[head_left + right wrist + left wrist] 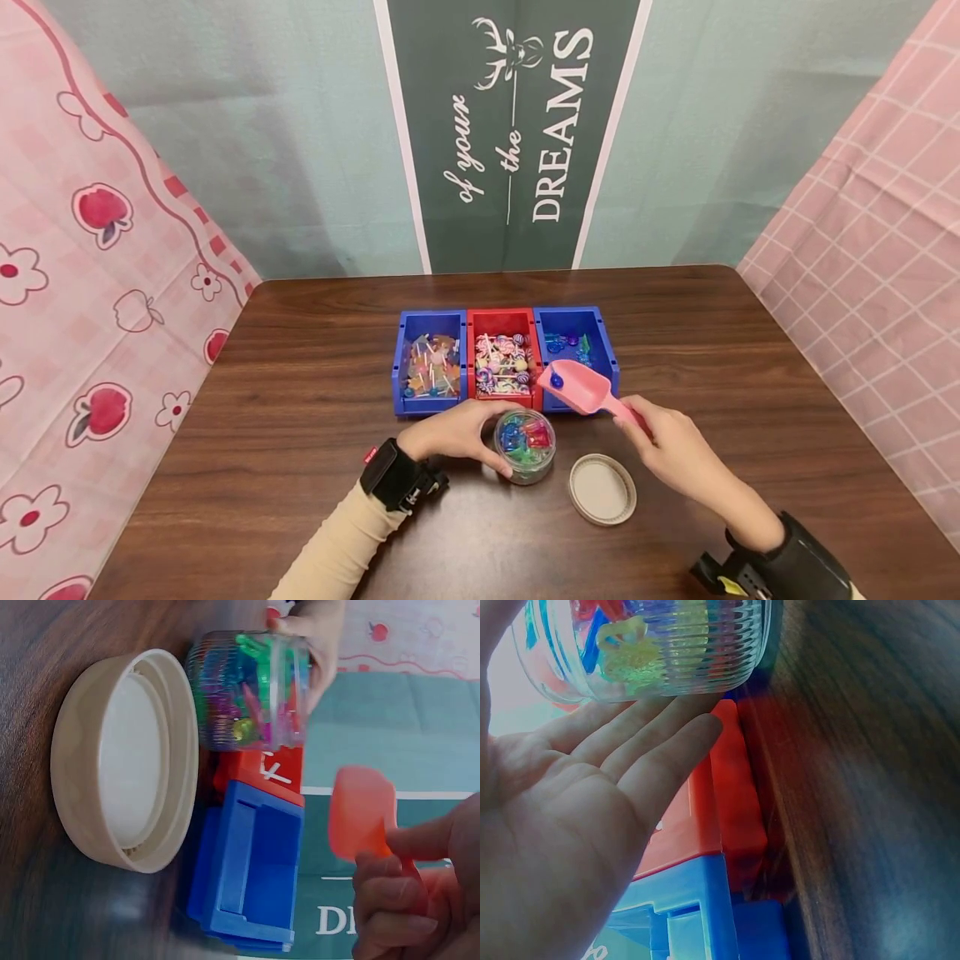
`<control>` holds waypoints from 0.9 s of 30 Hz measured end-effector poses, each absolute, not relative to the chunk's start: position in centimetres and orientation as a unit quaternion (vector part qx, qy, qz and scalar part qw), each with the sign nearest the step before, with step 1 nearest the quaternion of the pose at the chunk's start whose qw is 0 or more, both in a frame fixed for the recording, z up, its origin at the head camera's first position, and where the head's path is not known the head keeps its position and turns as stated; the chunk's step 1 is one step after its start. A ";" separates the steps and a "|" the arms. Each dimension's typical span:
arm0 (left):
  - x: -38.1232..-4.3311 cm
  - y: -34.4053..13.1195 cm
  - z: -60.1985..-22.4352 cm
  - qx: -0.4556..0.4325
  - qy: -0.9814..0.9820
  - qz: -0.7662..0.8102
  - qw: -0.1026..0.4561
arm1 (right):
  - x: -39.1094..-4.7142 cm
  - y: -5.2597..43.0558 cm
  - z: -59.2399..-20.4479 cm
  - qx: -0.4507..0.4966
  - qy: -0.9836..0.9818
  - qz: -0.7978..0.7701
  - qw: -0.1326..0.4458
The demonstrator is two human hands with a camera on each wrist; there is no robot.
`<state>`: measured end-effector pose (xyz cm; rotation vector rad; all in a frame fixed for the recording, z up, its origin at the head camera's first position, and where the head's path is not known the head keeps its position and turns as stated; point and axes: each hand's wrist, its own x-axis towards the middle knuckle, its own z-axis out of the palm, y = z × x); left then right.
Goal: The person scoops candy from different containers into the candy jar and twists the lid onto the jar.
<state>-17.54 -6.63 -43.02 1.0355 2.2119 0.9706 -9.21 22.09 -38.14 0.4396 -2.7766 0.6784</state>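
My left hand (459,432) steadies a clear ribbed jar (534,475) on the table, with the thumb on the near side and the fingers on the far side. Colourful translucent trinkets (255,675) fill the jar, which has no lid on. In my right hand (675,446) is the handle of a pink scoop (585,385), held above the front of the right blue bin (573,321). One dark blue bead (557,381) lies near the scoop's lip. Beside the jar, a beige lid (602,490) rests with its inside up.
A red bin (501,320) of small lollipop-like pieces stands in the middle of the row. To its left is another blue bin (435,323) holding lollipop-like and star-shaped pieces. A few blue and green trinkets (583,350) lie in the right bin. Fabric hangs behind the wooden table (315,358).
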 end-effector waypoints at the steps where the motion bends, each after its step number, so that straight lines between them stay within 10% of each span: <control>1: -17.5 -6.6 -43.0 0.381 0.814 0.356 0.254 | -9.0 22.3 -38.1 0.163 -0.950 0.234 0.124; 27: -17.5 -6.5 -42.8 0.379 0.811 0.360 0.262 | -6.7 23.3 -36.5 0.282 -0.933 0.164 0.151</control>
